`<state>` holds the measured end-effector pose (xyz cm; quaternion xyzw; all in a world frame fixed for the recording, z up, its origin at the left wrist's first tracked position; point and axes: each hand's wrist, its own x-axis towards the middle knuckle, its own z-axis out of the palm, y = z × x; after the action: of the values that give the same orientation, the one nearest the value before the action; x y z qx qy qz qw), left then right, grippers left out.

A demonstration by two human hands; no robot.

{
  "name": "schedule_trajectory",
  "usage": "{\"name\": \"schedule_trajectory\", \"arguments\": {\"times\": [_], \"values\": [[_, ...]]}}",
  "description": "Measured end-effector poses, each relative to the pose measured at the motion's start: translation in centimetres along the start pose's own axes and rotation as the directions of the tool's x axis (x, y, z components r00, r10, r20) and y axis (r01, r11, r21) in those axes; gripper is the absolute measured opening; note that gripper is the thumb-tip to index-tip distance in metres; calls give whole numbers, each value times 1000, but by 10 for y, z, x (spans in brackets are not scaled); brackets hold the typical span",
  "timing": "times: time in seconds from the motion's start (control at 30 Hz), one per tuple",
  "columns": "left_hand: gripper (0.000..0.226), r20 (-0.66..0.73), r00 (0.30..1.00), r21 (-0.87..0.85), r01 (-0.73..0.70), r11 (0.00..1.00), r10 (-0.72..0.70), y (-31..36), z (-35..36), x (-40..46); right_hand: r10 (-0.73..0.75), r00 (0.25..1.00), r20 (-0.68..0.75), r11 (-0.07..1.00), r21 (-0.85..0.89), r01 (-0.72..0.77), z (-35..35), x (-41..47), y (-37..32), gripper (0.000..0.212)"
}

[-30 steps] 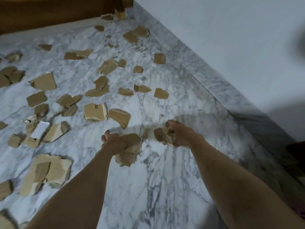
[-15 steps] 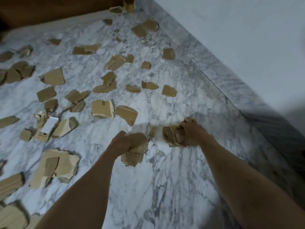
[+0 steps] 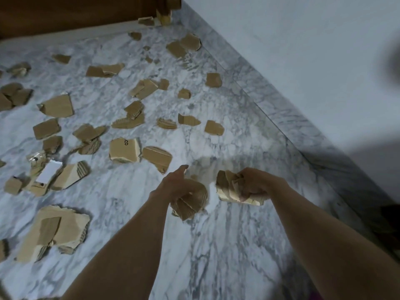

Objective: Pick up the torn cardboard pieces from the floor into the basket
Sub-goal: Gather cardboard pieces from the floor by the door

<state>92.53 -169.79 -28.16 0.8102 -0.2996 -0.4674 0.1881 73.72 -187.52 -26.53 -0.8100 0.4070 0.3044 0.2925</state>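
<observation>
Left hand [image 3: 175, 187] curled round a wad of torn cardboard [image 3: 191, 202], forefinger stuck out straight toward the far pieces; right hand [image 3: 254, 182] clenched on a second wad [image 3: 230, 189], several ragged sheets fanning out of the fist to the left; the two hands sit side by side with a gap between them, both raised over the marble floor [image 3: 227, 245].

Cardboard is brown corrugated stock, edges torn rough, fluted core showing on some; floor is white marble with grey veining, glossy; a matching marble skirting [image 3: 292, 118] runs along the pale wall on the right.

Loose pieces scatter across the left and far floor — a printed piece [image 3: 124, 150] and a rounded piece [image 3: 157, 158] lie just beyond the left hand; a large layered slab [image 3: 54, 232] lies near left; a white card [image 3: 48, 171] rests on scraps at left; dark wooden furniture [image 3: 75, 11] stands at the far edge. No basket in view.

Against half a second back: the left forefinger was tucked in, now it points out; both wads are gripped as before; the scattered pieces lie in the same arrangement — only the view has shifted slightly.
</observation>
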Motion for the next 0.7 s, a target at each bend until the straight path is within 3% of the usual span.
{"name": "schedule_trajectory", "arguments": {"times": [0.1,0.27,0.37,0.43,0.57,0.7], "values": [[83,-6,999,14,40,999,-40,8,25,9,3,1000,28,1000,-23,-2,11,5,0,46],[73,-130,991,64,33,997,-25,13,37,5,25,1000,0,1000,5,-25,19,-1,8,36],[57,-55,997,-120,42,992,-49,8,30,-8,28,1000,-13,999,46,-27,15,-9,15,40],[65,-37,998,-207,41,977,-50,6,20,-19,39,998,-53,994,100,-34,7,-19,20,49],[68,-141,986,-241,52,969,-88,-9,-12,-22,21,987,-160,977,215,14,-11,-41,10,55],[73,-254,964,-145,38,989,-75,-4,-59,-24,18,986,-164,957,289,30,-34,-46,-13,54]]}}
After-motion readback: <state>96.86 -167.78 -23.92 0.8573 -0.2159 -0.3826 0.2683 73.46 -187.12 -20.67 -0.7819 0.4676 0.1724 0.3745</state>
